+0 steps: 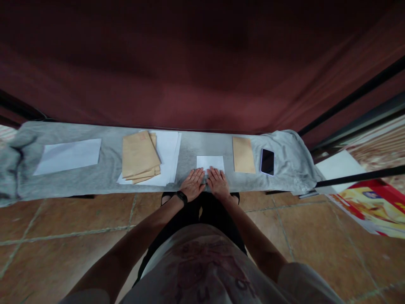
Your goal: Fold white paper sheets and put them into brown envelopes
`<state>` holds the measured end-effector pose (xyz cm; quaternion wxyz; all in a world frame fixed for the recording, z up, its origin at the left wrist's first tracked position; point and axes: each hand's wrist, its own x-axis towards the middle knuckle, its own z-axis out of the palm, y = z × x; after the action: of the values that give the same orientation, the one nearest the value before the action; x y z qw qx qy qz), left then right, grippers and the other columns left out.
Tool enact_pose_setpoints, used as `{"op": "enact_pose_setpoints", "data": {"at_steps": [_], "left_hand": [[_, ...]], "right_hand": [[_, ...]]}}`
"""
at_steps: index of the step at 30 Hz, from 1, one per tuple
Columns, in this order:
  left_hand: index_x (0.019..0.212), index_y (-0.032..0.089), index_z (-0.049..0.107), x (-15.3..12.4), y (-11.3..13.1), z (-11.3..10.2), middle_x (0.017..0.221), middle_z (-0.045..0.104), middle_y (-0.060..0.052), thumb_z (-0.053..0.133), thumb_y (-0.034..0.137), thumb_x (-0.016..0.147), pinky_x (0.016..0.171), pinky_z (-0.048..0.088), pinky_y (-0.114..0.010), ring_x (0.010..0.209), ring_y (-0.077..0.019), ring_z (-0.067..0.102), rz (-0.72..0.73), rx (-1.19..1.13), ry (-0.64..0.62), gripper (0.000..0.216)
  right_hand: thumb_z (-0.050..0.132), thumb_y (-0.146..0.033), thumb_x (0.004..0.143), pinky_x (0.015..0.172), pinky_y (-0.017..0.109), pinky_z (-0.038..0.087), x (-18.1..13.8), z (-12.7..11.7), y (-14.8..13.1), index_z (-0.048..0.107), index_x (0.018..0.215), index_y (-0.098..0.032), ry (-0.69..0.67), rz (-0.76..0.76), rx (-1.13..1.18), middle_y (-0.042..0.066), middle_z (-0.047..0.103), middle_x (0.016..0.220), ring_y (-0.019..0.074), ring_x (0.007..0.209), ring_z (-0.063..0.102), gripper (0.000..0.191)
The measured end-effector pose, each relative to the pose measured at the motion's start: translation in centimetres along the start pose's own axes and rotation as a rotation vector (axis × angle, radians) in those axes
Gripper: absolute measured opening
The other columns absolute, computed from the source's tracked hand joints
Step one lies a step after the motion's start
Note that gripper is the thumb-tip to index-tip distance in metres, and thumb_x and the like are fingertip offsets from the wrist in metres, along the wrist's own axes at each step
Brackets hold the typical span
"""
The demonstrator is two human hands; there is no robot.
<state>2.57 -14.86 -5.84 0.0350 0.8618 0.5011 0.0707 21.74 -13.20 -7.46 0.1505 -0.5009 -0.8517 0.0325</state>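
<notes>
A small white sheet of paper [209, 161], perhaps folded, lies on the grey cloth in front of me. Flat on its near left edge rests my left hand [193, 184], fingers stretched out, a dark band on the wrist. My right hand [218, 183] lies flat beside it on the near right part of the paper, its fingers extended too. The two hands are a little apart and cover the paper's near edge. To the right lies a single brown envelope [244, 155]. Left of my hands, a stack of brown envelopes [141, 154] sits on white sheets [167, 157].
Another white sheet [69, 156] lies at the far left of the narrow cloth-covered table [110, 185]. A phone [267, 162] with a dark screen is right of the single envelope. A dark red curtain [202, 101] hangs behind. A printed red-and-yellow box [376, 204] stands at the right.
</notes>
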Motion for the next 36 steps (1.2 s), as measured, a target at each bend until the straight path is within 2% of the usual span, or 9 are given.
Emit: {"op": "enact_pose_setpoints", "data": {"at_steps": [6, 10, 15, 24, 28, 32, 36], "left_hand": [[0.154, 0.006, 0.029, 1.6, 0.6, 0.7, 0.163, 0.027, -0.016, 0.032, 0.035, 0.1, 0.125, 0.014, -0.044, 0.153, -0.0245, 0.016, -0.033, -0.026, -0.003, 0.062], [0.154, 0.007, 0.03, 2.8, 0.5, 1.3, 0.163, 0.025, -0.015, 0.031, 0.036, 0.1, 0.125, 0.014, -0.045, 0.153, -0.0249, 0.016, -0.037, -0.032, -0.004, 0.061], [0.155, 0.009, 0.03, 5.0, 0.0, 1.6, 0.164, 0.023, -0.015, 0.03, 0.037, 0.101, 0.125, 0.014, -0.044, 0.153, -0.025, 0.016, -0.062, -0.04, -0.02, 0.06], [0.156, 0.022, 0.031, 8.2, -0.6, 1.1, 0.165, 0.021, -0.01, 0.034, 0.048, 0.1, 0.124, 0.012, -0.049, 0.153, -0.0264, 0.016, -0.082, -0.049, -0.05, 0.061], [0.155, 0.02, 0.032, 8.4, -1.4, 1.2, 0.165, 0.023, -0.012, 0.035, 0.05, 0.099, 0.124, 0.012, -0.049, 0.152, -0.0274, 0.019, -0.098, -0.044, -0.044, 0.064], [0.156, 0.015, 0.029, 7.6, -2.1, 1.6, 0.164, 0.025, -0.013, 0.032, 0.049, 0.1, 0.123, 0.016, -0.05, 0.152, -0.0274, 0.021, -0.162, -0.041, -0.008, 0.066], [0.156, 0.013, 0.028, 6.5, -2.7, 1.8, 0.163, 0.025, -0.015, 0.028, 0.048, 0.1, 0.123, 0.019, -0.051, 0.152, -0.0277, 0.02, -0.203, -0.03, 0.018, 0.066]], "right_hand": [[0.039, -0.033, 0.103, 0.119, 0.052, 0.025, 0.0, 0.0, -0.3, 0.038, 0.152, -0.015, -0.005, 0.064, -0.015, 0.014, 0.034, 0.16, 0.0291, 0.146, 0.034, 0.052], [0.04, -0.026, 0.101, 0.12, 0.05, 0.025, 0.0, 0.0, -0.4, 0.038, 0.152, -0.011, -0.004, 0.085, -0.019, 0.015, 0.035, 0.159, 0.0286, 0.147, 0.033, 0.053], [0.039, -0.026, 0.101, 0.119, 0.05, 0.026, 0.0, 0.3, -0.9, 0.039, 0.151, -0.01, 0.042, 0.162, -0.032, 0.017, 0.038, 0.157, 0.029, 0.146, 0.034, 0.053], [0.039, -0.028, 0.1, 0.119, 0.049, 0.027, -0.2, 1.2, -1.1, 0.042, 0.147, -0.003, 0.108, 0.194, -0.034, 0.021, 0.04, 0.155, 0.0288, 0.147, 0.031, 0.053], [0.037, -0.027, 0.1, 0.119, 0.05, 0.027, -0.2, 1.3, -1.0, 0.037, 0.15, -0.004, 0.114, 0.207, -0.027, 0.019, 0.037, 0.157, 0.0286, 0.148, 0.031, 0.055], [0.038, -0.028, 0.1, 0.12, 0.051, 0.027, -0.2, 1.2, -0.8, 0.034, 0.151, 0.0, 0.078, 0.276, -0.034, 0.024, 0.035, 0.157, 0.0302, 0.147, 0.032, 0.058], [0.037, -0.033, 0.102, 0.116, 0.057, 0.03, 0.4, 1.1, -0.1, 0.036, 0.15, 0.002, 0.162, 0.364, -0.004, 0.028, 0.038, 0.153, 0.0362, 0.144, 0.035, 0.06]]}}
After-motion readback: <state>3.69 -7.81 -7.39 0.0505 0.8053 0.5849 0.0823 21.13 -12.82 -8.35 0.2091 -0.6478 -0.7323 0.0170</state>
